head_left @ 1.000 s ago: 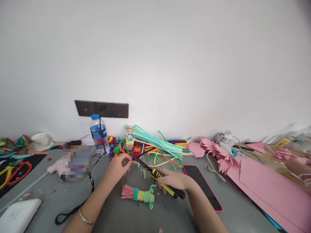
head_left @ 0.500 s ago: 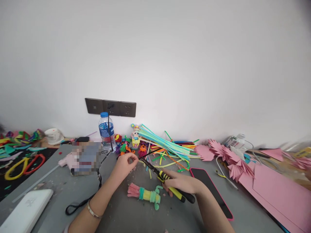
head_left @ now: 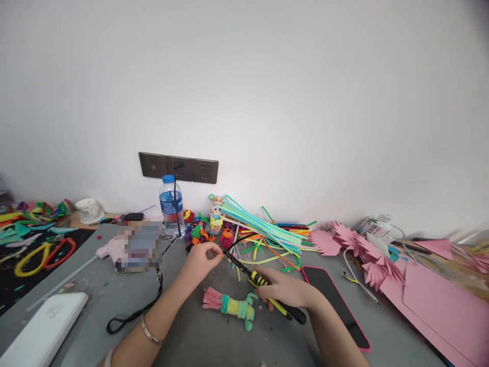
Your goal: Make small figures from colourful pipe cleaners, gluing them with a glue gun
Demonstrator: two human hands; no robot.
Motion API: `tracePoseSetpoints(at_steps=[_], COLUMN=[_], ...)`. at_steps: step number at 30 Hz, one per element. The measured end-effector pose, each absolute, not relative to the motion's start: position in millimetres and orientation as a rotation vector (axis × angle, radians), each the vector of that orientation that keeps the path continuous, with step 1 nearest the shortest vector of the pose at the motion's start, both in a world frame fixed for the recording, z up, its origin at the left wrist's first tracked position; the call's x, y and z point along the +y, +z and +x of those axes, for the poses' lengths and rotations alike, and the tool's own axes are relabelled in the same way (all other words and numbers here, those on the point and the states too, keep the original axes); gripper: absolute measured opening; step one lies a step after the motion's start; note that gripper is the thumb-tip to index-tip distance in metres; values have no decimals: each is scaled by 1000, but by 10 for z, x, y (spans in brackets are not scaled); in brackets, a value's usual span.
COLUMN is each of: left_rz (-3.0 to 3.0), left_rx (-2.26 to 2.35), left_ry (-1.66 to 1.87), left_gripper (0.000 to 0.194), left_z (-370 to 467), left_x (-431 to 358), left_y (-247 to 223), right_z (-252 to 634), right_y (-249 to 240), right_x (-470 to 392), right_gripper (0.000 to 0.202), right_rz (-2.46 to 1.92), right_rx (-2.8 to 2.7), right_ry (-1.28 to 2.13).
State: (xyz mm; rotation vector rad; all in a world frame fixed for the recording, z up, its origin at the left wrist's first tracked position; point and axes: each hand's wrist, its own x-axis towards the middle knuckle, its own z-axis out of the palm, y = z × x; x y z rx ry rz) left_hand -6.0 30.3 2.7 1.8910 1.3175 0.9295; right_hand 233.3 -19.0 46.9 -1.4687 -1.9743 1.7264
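Plain pale wall, far beyond the fingers of left hand (head_left: 201, 261) and right hand (head_left: 284, 288); grey worktop (head_left: 214, 349) below both, strewn with scraps. Next in size, pink paper sheets (head_left: 446, 306), flat and well to the right of the right fingers. Beyond the fingers, towards the wall, a slanting bundle of pale fuzzy stems (head_left: 263, 224), with loose bright ones about the near side. Just right of the right fingers, a phone (head_left: 336, 306) in a pink case, face up; past the left fingers and further left, an upright bottle (head_left: 171, 203) with a blue cap. In the right fingers, wrapped around both handles, yellow-and-black pliers (head_left: 258, 278), tips angled up to the left fingertips; too small to tell, from here, any gap between the jaws. On the near side of the fingers, close to the right ones, a pink, yellow and green figure (head_left: 232, 307), lying on one side, untouched. Smallest of all, at the pinch of the left fingers, a thin dark strand (head_left: 237, 240), curving away to the right above the pliers; left thumb and forefinger closed together, apparently on one end of it. For good work here, probably best to pinch close to the tips but with skin clear of the jaws, to squeeze slowly and evenly, to steady both wrists low, and to let the loose end curve free of the other stems.
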Motion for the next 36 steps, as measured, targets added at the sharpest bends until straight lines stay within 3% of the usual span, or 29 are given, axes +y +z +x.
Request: tracePoseSetpoints(at_steps=[7,23,36], left_rz=[1895,1870,1900], left_rx=[1297,1319,1239], left_ry=[930,959,818], left_gripper=[15,14,20], left_z=[-55,-56,-123], left_x=[289,277,288], left_y=[34,49,125], right_z=[2319,2330,2329], right_y=[430,390,417], right_x=[-173,-164,-191], right_gripper=[54,63,57], right_rz=[-1548,-1554,-1591], right_rx=[-1992,-1987,-2027], right_ry=[1660,1659,1599])
